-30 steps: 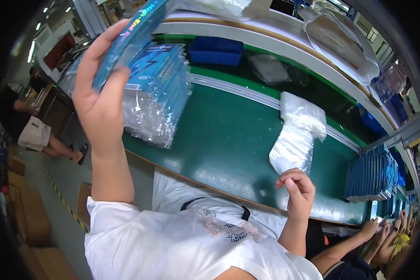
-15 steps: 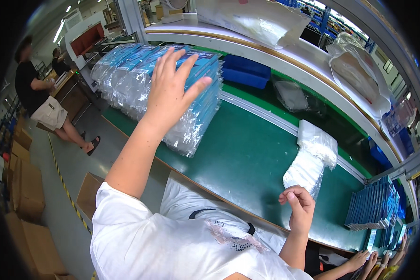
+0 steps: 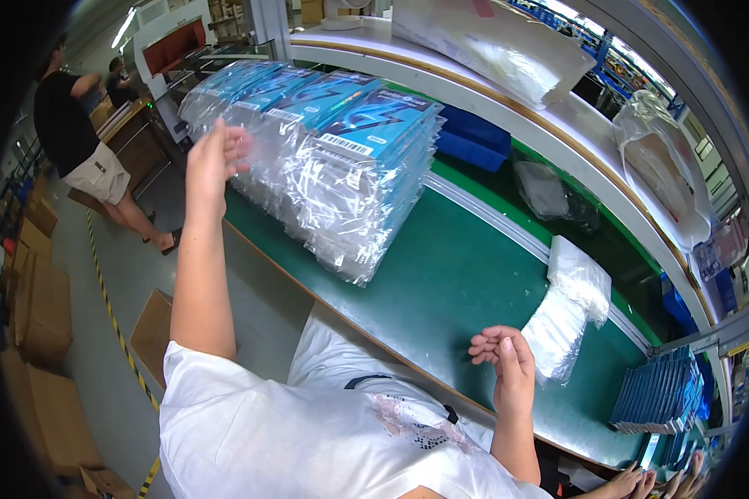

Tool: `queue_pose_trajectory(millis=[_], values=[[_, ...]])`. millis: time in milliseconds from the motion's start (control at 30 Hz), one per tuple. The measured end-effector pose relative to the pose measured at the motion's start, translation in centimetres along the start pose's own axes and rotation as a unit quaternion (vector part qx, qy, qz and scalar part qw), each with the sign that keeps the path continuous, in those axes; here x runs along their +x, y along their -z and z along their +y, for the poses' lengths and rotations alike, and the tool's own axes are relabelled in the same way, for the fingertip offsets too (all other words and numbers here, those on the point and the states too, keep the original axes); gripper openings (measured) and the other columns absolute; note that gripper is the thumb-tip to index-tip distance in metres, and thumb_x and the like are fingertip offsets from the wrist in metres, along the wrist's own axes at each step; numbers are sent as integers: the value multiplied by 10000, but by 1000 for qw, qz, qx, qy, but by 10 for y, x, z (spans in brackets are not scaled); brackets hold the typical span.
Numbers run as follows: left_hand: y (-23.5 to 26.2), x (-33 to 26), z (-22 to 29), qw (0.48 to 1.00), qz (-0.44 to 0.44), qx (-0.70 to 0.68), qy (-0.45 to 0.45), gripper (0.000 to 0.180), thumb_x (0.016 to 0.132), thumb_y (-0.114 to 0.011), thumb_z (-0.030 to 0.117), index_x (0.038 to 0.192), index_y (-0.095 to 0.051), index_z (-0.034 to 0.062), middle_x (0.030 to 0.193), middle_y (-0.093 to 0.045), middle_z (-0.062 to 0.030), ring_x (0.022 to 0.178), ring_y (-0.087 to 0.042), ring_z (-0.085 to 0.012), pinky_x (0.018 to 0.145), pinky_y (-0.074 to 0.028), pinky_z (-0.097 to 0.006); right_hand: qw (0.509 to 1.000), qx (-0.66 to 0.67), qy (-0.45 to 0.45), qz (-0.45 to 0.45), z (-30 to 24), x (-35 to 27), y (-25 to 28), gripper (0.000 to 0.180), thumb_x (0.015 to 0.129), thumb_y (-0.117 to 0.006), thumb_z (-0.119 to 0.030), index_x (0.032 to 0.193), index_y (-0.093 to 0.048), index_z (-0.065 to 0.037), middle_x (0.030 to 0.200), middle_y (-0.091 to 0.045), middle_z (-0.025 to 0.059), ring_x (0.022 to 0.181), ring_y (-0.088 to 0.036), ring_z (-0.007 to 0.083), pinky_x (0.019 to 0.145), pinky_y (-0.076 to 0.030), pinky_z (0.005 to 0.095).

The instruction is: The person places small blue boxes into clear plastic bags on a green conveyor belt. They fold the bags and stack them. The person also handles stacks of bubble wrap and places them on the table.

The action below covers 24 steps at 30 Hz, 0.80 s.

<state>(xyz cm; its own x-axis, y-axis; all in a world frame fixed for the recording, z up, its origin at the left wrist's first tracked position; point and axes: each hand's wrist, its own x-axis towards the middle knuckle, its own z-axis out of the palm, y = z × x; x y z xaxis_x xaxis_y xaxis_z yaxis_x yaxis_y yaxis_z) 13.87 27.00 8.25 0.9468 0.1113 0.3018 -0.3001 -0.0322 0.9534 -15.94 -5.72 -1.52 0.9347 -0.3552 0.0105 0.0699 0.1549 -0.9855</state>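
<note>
Hovering beside the rows of blue flat boxes in clear plastic wrap (image 3: 341,166), left hand (image 3: 212,162) is raised w/ fingers spread, holding nothing, just short of the nearest stack. Those wrapped boxes stand in leaning rows on the green work table (image 3: 449,283). Right hand (image 3: 503,358) sits low at the table's near edge, fingers loosely curled, empty, near the pile of clear plastic bags (image 3: 570,308). Bare blue boxes stacked (image 3: 662,391) far right
</note>
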Motion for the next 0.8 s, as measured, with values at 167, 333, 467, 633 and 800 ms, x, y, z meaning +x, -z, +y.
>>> queue_pose_trajectory(millis=[167,333,467,633,800], values=[[7,-2,-67,993,-30,17,111,460,946,-444,375,1069,-562,-52,982,-608,-130,883,-604,-217,719,-506,-347,998,-9,-50,-43,5,36,-32,464,967,-409,-384,1185,-487,18,1118,-560,154,956,-562,191,772,-467,313],[-14,-10,-99,953,-171,-77,237,423,955,-403,355,1194,-528,30,1119,-597,-79,1047,-553,-213,910,-422,-376,995,-34,-86,-37,20,83,-69,688,942,-346,-555,1348,-363,0,1271,-461,204,1060,-508,240,821,-460,377],[-13,13,-142,921,-229,-178,259,401,939,-445,325,1230,-505,56,1164,-587,-82,1073,-550,-218,912,-427,-374,994,-39,-87,-45,22,105,-105,865,893,-288,-676,1441,-199,-13,1415,-296,248,1239,-383,316,925,-407,421],[-34,31,-135,942,-268,-150,136,397,913,-513,297,1237,-505,67,1179,-584,-67,1080,-548,-198,895,-447,-346,998,-30,51,36,-11,116,-129,889,886,-210,-701,1462,-116,-30,1461,-203,269,1327,-274,366,1036,-283,471],[-61,65,-117,887,-257,-341,176,401,912,-516,307,1233,-510,68,1159,-594,-72,1055,-561,-200,881,-459,-350,993,-13,85,82,-12,143,-146,870,889,-199,-697,1466,-123,-51,1480,-190,235,1348,-237,350,1060,-231,473]])
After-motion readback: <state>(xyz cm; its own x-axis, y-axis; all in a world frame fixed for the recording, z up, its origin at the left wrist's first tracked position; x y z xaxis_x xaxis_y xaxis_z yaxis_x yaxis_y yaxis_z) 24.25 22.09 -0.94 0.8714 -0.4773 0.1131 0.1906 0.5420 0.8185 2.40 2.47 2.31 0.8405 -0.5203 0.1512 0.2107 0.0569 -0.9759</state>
